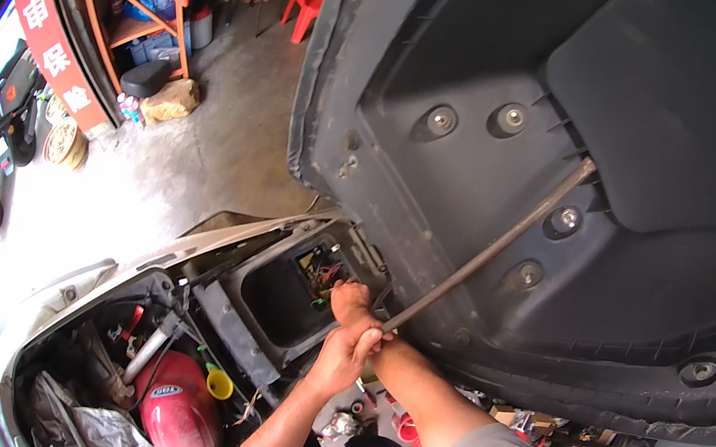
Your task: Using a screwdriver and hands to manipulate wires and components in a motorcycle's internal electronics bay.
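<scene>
A raised dark scooter seat [476,196] shows its underside, with a long brown rod [491,246] slanting down from it. By the rod's lower end my left hand [340,358] is closed against my right wrist; whether it grips the rod, I cannot tell. My right hand [352,298] reaches over the edge of a black storage compartment [271,290], its fingers curled beside a bundle of coloured wires [326,270]. Whatever lies between those fingers is hidden.
Left of my arms, the open body holds a red rounded tank [180,412], a yellow funnel [219,383] and crumpled grey sheeting [97,426]. An orange rack [131,25] and a red chair [303,4] stand farther off. Parked scooters [6,117] line the far left.
</scene>
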`<state>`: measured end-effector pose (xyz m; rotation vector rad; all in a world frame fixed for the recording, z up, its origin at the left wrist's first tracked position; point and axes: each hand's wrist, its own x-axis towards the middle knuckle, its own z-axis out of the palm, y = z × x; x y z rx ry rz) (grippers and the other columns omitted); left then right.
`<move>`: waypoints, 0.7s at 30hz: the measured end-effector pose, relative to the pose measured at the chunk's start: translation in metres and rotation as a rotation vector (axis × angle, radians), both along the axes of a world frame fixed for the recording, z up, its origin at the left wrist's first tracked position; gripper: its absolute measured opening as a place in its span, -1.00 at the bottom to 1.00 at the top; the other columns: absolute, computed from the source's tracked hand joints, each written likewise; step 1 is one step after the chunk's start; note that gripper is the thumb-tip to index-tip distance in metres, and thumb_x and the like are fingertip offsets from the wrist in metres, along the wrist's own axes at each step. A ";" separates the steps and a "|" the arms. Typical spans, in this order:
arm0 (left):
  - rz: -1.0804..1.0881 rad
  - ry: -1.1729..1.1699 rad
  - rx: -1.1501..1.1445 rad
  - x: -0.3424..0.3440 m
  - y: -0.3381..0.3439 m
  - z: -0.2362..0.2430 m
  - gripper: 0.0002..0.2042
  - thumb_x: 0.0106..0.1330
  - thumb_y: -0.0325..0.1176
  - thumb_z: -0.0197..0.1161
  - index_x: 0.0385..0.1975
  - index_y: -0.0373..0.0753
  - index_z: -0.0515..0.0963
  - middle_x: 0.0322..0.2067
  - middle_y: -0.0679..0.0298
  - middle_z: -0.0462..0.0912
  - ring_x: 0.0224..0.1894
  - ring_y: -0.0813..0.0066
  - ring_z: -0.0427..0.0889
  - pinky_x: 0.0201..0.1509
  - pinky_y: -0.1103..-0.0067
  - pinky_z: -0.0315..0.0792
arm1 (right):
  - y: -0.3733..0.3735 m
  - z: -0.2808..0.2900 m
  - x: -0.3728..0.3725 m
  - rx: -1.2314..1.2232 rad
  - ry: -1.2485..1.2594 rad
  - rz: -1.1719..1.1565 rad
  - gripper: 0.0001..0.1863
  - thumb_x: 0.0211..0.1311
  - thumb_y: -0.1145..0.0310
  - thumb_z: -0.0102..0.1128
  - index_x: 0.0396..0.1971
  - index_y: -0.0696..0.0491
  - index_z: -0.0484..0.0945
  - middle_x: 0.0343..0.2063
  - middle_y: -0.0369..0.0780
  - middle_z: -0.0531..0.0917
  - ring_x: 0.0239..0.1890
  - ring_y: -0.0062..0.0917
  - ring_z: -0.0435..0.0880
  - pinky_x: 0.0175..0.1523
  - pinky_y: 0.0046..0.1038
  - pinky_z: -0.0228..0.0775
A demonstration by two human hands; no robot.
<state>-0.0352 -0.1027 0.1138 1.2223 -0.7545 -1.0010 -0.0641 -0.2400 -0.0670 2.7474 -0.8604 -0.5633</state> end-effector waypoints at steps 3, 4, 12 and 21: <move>0.065 -0.015 0.032 0.003 0.014 -0.007 -0.80 0.43 -0.37 0.01 -0.28 -0.37 0.52 -0.43 0.23 0.59 -0.37 0.49 0.55 -0.20 0.55 0.44 | 0.036 0.011 -0.002 0.048 0.058 -0.067 -0.77 0.16 0.26 0.08 -0.27 0.05 0.58 -0.36 -0.13 0.66 -0.36 -0.40 0.71 -0.38 -0.40 0.54; 0.125 -0.122 -0.014 -0.001 0.012 -0.009 -0.82 0.41 -0.38 0.03 -0.27 -0.37 0.51 -0.42 0.20 0.58 -0.34 0.43 0.55 -0.18 0.53 0.44 | 0.034 0.014 -0.011 0.005 -0.001 -0.003 -0.78 0.14 0.27 0.10 -0.28 0.04 0.57 -0.37 -0.13 0.65 -0.38 -0.41 0.71 -0.41 -0.41 0.53; 0.352 -0.377 -0.022 -0.021 0.018 0.001 -0.76 0.29 -0.43 0.12 -0.08 -0.34 0.46 -0.11 0.06 0.50 -0.02 0.14 0.49 0.08 0.41 0.35 | 0.001 0.017 -0.059 0.450 -0.462 -0.600 -0.73 0.25 0.25 -0.01 -0.16 0.08 0.48 -0.16 0.01 0.59 -0.18 -0.10 0.64 -0.10 -0.18 0.47; 0.555 -0.223 0.256 -0.050 0.112 -0.054 -0.85 0.26 -0.55 0.12 -0.19 -0.31 0.51 -0.24 0.15 0.54 -0.23 0.35 0.58 -0.15 0.53 0.48 | 0.104 0.113 -0.166 0.648 -0.792 -0.654 -0.66 0.25 0.37 0.09 0.03 0.08 0.42 -0.16 -0.01 0.61 -0.07 -0.18 0.60 0.01 -0.30 0.40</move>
